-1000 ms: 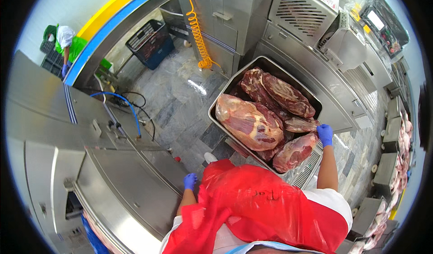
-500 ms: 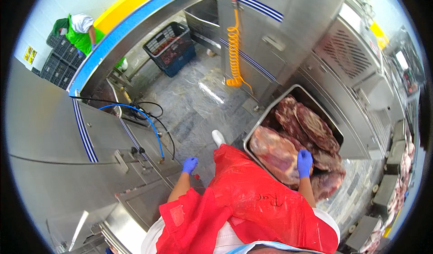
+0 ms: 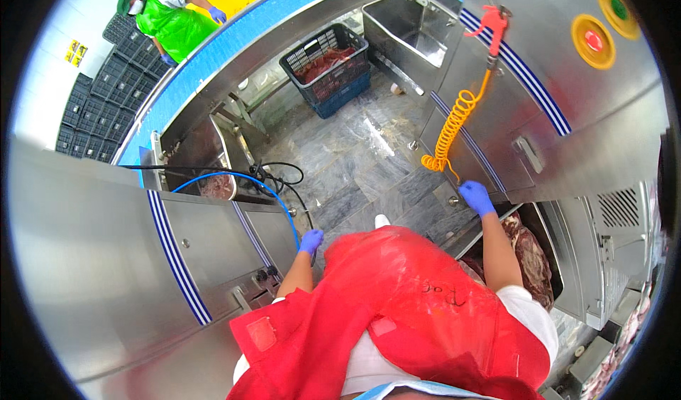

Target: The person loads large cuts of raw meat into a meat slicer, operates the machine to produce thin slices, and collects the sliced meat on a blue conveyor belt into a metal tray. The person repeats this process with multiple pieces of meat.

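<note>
My left hand [image 3: 312, 241], in a blue glove, hangs beside the left steel cabinet near the blue and black hoses [image 3: 289, 214], open with loosely bent fingers. My right hand [image 3: 475, 195], also gloved, is open with loosely bent fingers, just below an orange coiled air hose [image 3: 454, 127] with a red nozzle [image 3: 491, 25]; I see nothing held in either hand. Below my right forearm, a steel tub [image 3: 550, 226] of large raw meat cuts [image 3: 526, 258] is partly hidden by my arm and red apron [image 3: 397, 286].
Steel cabinets [image 3: 106, 258] flank a tiled floor passage [image 3: 376, 159]. Ahead are a blue-edged counter, steel bins [image 3: 404, 31] and a crate [image 3: 323, 66] with red contents. A co-worker [image 3: 170, 27] in a green apron stands by stacked dark crates [image 3: 99, 116]. Yellow-ringed buttons [image 3: 592, 41] sit upper right.
My view has swung toward the passage. My right hand has left the meat and moved forward, nearer the orange hose. The tub now sits lower right. The co-worker's upper body is more upright.
</note>
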Demonstrator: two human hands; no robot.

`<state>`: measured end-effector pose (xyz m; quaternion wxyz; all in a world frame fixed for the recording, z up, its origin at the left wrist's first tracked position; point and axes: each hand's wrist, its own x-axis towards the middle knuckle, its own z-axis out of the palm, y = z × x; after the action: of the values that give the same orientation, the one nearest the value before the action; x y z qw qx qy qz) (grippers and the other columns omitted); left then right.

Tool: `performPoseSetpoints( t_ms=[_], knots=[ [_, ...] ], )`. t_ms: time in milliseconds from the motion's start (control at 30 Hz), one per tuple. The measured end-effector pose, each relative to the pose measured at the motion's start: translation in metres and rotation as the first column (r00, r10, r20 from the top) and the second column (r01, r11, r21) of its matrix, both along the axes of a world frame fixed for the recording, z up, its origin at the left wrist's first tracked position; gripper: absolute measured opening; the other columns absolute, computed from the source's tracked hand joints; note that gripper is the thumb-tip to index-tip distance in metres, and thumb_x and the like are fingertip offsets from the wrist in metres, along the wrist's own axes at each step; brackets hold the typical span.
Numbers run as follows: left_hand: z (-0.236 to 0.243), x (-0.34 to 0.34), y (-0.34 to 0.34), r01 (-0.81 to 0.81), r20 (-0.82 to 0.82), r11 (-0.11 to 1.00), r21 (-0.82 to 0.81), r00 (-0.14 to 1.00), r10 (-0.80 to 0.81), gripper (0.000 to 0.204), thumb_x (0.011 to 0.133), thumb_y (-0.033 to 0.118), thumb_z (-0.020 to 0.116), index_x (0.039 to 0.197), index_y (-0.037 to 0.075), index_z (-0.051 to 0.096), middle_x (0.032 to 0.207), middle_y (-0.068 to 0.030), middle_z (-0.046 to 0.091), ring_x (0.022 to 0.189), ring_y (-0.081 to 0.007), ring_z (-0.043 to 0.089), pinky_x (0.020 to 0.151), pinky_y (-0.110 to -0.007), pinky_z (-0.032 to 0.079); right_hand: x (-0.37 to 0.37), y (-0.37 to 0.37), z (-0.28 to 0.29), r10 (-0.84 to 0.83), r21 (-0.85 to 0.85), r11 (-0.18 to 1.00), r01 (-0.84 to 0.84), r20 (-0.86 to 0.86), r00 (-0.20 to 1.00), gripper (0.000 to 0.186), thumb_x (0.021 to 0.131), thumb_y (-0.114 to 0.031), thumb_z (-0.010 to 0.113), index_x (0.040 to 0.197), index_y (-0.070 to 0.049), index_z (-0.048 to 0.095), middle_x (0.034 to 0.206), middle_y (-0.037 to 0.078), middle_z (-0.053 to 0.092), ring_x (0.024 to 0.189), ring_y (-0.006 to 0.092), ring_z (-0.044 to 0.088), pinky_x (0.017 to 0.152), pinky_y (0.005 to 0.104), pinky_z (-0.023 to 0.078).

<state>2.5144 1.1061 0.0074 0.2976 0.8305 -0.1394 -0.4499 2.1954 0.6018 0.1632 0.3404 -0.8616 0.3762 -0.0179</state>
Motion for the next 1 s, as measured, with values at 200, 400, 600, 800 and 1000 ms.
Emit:
performPoseSetpoints(
  t_ms=[200,400,600,800,1000],
  knots=[
    [0.027,0.064,-0.059,-0.462,-0.241,0.881,-0.099,0.871,0.429,0.026,0.087,0.030,0.051,0.094,0.009,0.066,0.078,-0.0025,0.063,0.067,-0.0125,0.058,0.058,-0.026,0.044,0.180,-0.035,-0.001,0.026,0.161,0.987,-0.026,0.008,1.000,0.034,0.077,-0.033,0.058,0.082,0.000,0.064,0.085,0.019,0.065,0.082,0.0352,0.063,0.072,0.0415,0.048],
    [-0.068,0.127,-0.010,0.228,0.118,0.968,0.105,0.964,-0.239,0.028,0.087,0.028,0.048,0.090,0.006,0.064,0.081,-0.0163,0.065,0.069,-0.0251,0.062,0.059,-0.038,0.047,0.227,-0.029,-0.064,0.209,0.061,0.978,-0.200,-0.231,0.950,0.029,0.078,-0.029,0.056,0.083,-0.001,0.065,0.087,0.017,0.067,0.079,0.0280,0.064,0.074,0.0401,0.049],
    [-0.047,0.231,-0.069,0.205,-0.007,0.976,0.074,0.979,-0.205,0.027,0.085,0.027,0.049,0.090,0.005,0.065,0.079,-0.0148,0.065,0.070,-0.0229,0.062,0.062,-0.040,0.050,0.168,-0.016,-0.111,-0.226,0.491,0.711,0.504,-0.519,0.824,0.024,0.082,-0.024,0.054,0.068,-0.004,0.059,0.059,0.009,0.057,0.050,0.0199,0.054,0.048,0.0344,0.042],
    [-0.064,0.422,-0.168,0.056,-0.249,0.993,0.105,0.968,-0.028,0.019,0.085,0.019,0.049,0.084,0.009,0.065,0.072,-0.0050,0.062,0.064,-0.0140,0.059,0.054,-0.033,0.048,0.182,-0.011,-0.100,-0.461,0.579,0.596,0.556,-0.321,0.828,0.025,0.082,-0.026,0.058,0.070,-0.004,0.058,0.059,0.007,0.056,0.048,0.0168,0.052,0.046,0.0328,0.041],
    [-0.002,0.534,-0.343,-0.114,-0.153,0.984,-0.140,0.984,0.092,0.022,0.085,0.024,0.051,0.092,0.008,0.065,0.074,-0.0028,0.062,0.062,-0.0121,0.058,0.052,-0.027,0.043,0.256,-0.025,-0.085,-0.683,0.595,0.439,0.674,-0.267,0.680,0.025,0.082,-0.026,0.058,0.078,-0.001,0.061,0.066,0.009,0.060,0.058,0.0182,0.058,0.054,0.0330,0.047]
  ],
)
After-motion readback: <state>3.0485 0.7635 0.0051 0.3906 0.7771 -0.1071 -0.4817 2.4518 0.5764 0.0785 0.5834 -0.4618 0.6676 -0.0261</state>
